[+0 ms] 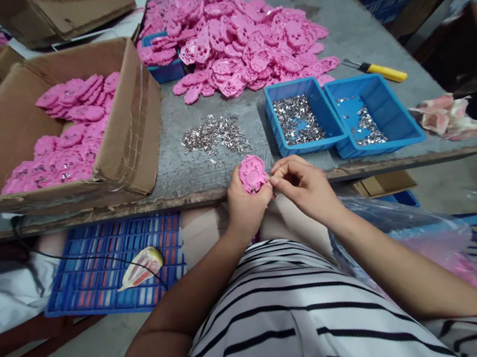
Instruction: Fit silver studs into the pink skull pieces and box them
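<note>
Two bare hands meet just below the near edge of the counter [331, 23]: the left hand [243, 205] has its grip closed around a pink plastic piece [252, 173], held upright at its fingertips, while the right hand [306, 185] pinches thumb and forefinger together against that piece's right edge, on something too small to make out. Just beyond the hands lie a loose scatter of silver bits [215, 135] and two blue trays [310, 90] holding more of them, with a heap of pink pieces [237, 38] farther back, a cardboard box [131, 135] of stacked pink pieces to the left, and a yellow-handled knife [378, 70] to the right.
</note>
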Demonstrator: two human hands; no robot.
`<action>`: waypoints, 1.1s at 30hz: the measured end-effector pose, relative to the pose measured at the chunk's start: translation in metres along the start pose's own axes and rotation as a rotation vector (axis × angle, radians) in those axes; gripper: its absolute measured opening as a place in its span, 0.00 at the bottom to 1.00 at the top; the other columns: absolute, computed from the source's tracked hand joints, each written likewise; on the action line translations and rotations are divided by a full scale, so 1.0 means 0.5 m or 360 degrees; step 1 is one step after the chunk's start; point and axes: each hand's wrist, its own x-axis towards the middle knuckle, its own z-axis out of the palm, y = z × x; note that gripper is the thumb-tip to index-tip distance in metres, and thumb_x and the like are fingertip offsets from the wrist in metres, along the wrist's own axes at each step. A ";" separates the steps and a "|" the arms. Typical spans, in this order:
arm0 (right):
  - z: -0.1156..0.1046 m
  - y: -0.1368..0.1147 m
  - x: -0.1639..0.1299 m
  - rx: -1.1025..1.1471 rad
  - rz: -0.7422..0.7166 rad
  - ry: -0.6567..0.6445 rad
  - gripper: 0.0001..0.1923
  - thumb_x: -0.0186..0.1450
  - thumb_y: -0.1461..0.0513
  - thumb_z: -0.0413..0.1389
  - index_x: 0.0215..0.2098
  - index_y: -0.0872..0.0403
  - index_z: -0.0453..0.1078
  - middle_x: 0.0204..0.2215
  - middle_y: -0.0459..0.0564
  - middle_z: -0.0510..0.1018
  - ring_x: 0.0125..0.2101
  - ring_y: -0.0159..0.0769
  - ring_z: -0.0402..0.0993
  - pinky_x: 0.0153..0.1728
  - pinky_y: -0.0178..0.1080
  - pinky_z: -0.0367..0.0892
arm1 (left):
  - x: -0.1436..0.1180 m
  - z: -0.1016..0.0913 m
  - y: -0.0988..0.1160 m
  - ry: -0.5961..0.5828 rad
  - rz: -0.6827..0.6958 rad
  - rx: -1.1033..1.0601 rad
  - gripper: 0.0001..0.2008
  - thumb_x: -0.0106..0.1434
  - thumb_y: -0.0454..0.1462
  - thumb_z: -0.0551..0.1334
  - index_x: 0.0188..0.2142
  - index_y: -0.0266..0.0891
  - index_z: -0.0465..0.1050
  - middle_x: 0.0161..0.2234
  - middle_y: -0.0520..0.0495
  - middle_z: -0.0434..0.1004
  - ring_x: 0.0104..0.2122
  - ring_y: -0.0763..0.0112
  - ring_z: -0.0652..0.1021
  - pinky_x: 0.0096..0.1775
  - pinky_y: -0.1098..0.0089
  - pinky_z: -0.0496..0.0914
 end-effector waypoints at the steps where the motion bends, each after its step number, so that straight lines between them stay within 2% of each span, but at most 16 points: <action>1: 0.000 0.000 0.001 -0.0005 -0.0004 0.0003 0.08 0.61 0.64 0.57 0.23 0.52 0.67 0.31 0.49 0.75 0.35 0.37 0.72 0.39 0.41 0.67 | -0.001 0.001 0.003 -0.0003 -0.0012 -0.0025 0.16 0.47 0.30 0.65 0.36 0.40 0.65 0.24 0.57 0.71 0.21 0.78 0.70 0.23 0.76 0.65; 4: -0.005 0.001 0.006 0.0030 -0.0013 -0.0009 0.08 0.60 0.64 0.57 0.23 0.52 0.67 0.32 0.49 0.74 0.37 0.37 0.71 0.41 0.42 0.67 | -0.002 -0.001 0.021 -0.0102 -0.0127 -0.0198 0.16 0.47 0.32 0.63 0.36 0.40 0.63 0.23 0.57 0.69 0.19 0.78 0.70 0.20 0.76 0.64; 6: -0.013 -0.001 0.011 0.0098 -0.0007 -0.0043 0.08 0.61 0.63 0.57 0.23 0.52 0.68 0.33 0.50 0.74 0.39 0.38 0.71 0.43 0.43 0.67 | -0.003 -0.008 0.040 -0.0309 -0.0278 -0.0448 0.18 0.46 0.32 0.61 0.39 0.41 0.61 0.24 0.57 0.69 0.18 0.76 0.71 0.19 0.75 0.63; 9: -0.030 -0.006 0.019 0.0183 0.0001 -0.0124 0.07 0.62 0.61 0.57 0.25 0.52 0.70 0.38 0.52 0.74 0.44 0.41 0.70 0.47 0.46 0.67 | 0.000 -0.027 0.070 -0.0721 -0.0554 -0.0841 0.25 0.46 0.33 0.58 0.46 0.41 0.58 0.28 0.53 0.72 0.20 0.69 0.76 0.17 0.74 0.64; 12: -0.047 -0.013 0.026 0.0193 -0.0011 -0.0259 0.09 0.62 0.59 0.58 0.25 0.52 0.71 0.43 0.54 0.72 0.51 0.44 0.67 0.48 0.47 0.67 | 0.005 -0.044 0.088 -0.0945 -0.0686 -0.0968 0.31 0.46 0.33 0.57 0.52 0.41 0.55 0.33 0.48 0.75 0.24 0.63 0.80 0.17 0.72 0.66; 15: -0.058 -0.019 0.031 0.0149 -0.0073 -0.0392 0.09 0.62 0.58 0.59 0.26 0.53 0.71 0.46 0.54 0.72 0.51 0.44 0.67 0.50 0.49 0.66 | 0.010 -0.051 0.092 -0.1021 -0.0697 -0.0997 0.34 0.46 0.33 0.57 0.55 0.41 0.54 0.34 0.46 0.75 0.26 0.61 0.81 0.17 0.72 0.67; 19: -0.066 -0.023 0.034 0.0115 -0.0098 -0.0470 0.10 0.63 0.58 0.59 0.26 0.53 0.71 0.48 0.54 0.71 0.48 0.43 0.68 0.49 0.49 0.66 | 0.011 -0.051 0.087 -0.1080 -0.0701 -0.0992 0.33 0.48 0.33 0.56 0.56 0.40 0.53 0.34 0.46 0.75 0.25 0.61 0.81 0.17 0.71 0.67; 33: -0.066 -0.020 0.035 0.0046 -0.0141 -0.0490 0.10 0.63 0.60 0.57 0.25 0.53 0.70 0.46 0.54 0.71 0.47 0.42 0.68 0.46 0.46 0.67 | 0.010 -0.044 0.084 -0.1066 -0.0679 -0.0959 0.29 0.48 0.32 0.57 0.51 0.40 0.56 0.35 0.46 0.74 0.25 0.62 0.81 0.16 0.72 0.68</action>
